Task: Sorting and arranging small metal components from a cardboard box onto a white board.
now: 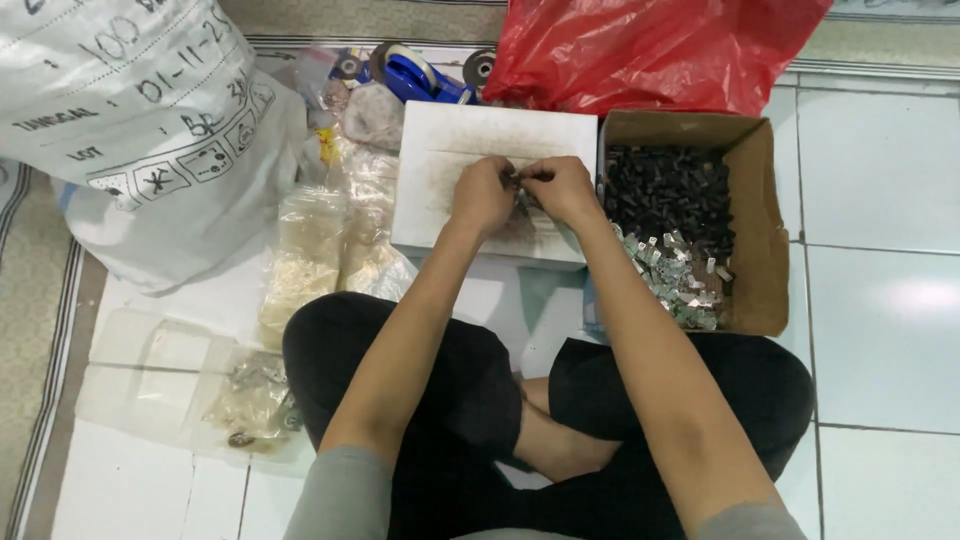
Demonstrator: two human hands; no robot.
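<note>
Pinching a small part [518, 180] between them, the left hand [482, 195] and right hand [561, 187] are meeting fingertip to fingertip above a white box [450, 140]. Sitting just right of it, a cardboard box [752, 215] is holding black pieces [668, 190] and metal clips [680, 282].

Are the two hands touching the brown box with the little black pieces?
Apart. The head view shows both hands, left and right, over the white box, with its surface visible between them and the brown box.
</note>
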